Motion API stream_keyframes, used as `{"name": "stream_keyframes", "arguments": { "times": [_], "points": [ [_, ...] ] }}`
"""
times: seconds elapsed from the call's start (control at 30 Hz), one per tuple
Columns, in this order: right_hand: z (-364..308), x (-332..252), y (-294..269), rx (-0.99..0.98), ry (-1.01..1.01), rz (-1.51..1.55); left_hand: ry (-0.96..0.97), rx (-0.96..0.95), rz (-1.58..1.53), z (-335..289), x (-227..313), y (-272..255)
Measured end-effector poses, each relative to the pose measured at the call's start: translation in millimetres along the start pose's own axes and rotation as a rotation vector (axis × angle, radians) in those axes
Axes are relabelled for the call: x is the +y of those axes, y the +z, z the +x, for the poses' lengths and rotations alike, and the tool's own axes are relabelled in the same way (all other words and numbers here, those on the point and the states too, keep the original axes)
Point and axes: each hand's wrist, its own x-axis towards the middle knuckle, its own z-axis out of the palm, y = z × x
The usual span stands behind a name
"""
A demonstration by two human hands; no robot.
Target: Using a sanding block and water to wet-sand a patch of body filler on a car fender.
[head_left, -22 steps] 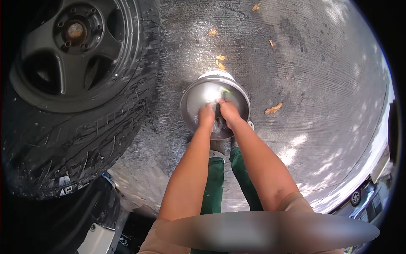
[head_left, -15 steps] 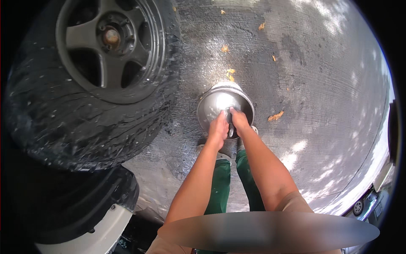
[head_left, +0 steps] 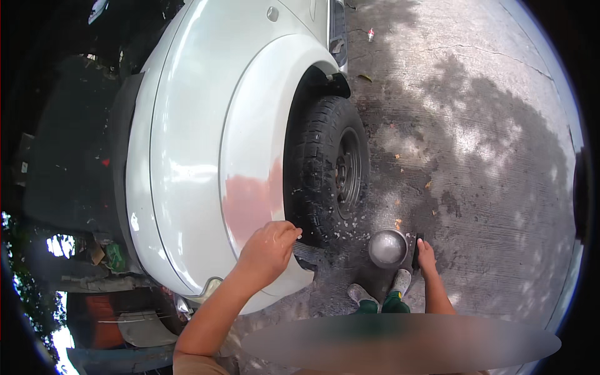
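My left hand is raised beside the white fender, close to a dull pink patch on its paint. Its fingers are curled together and look wet; whether they pinch anything small I cannot make out. Lower and to the right, my right hand grips a dark, narrow block, seen edge on. Just left of that block a round metal basin stands on the ground in front of my feet. Its inside looks grey and shiny.
A black tyre with a dark rim sits under the fender arch. Wet concrete with scattered dry leaves spreads to the right. My light shoes are just behind the basin. Dark clutter lies beyond the vehicle at left.
My view has risen and swung so the fender shows. Both hands have left the basin and parted: the left up to the fender, the right out to the basin's right side.
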Motion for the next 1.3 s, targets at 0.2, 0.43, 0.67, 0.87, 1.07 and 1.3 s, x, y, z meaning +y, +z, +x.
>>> {"name": "stream_keyframes", "arguments": {
  "times": [0.2, 0.43, 0.67, 0.87, 1.07, 1.3],
  "points": [
    [-103.4, -168.2, 160.4, -0.277, -0.386, 0.396, 0.247, -0.117, 0.786, 19.3, -73.8, -68.5],
    [-113.7, -364.3, 258.7, -0.102, -0.892, 0.447, 0.224, -0.08, 0.815, 102.5, -111.6, -111.4],
    [-149.4, -293.6, 290.6, -0.017, -1.015, 0.359, 0.244, -0.095, 0.777, 114.5, -127.1, -112.4],
    [-104.1, -336.2, 281.5, 0.027, -1.054, 0.41, 0.198, -0.146, 0.732, 123.5, -111.8, -109.0],
    [-122.4, -308.5, 296.0, -0.007, -1.119, 0.373, 0.172, -0.137, 0.724, 116.8, -122.4, -108.5],
    [-67.2, -353.8, 276.0, 0.034, -1.052, 0.355, 0.189, -0.127, 0.719, 123.7, -104.2, -105.3]
  ]
}}
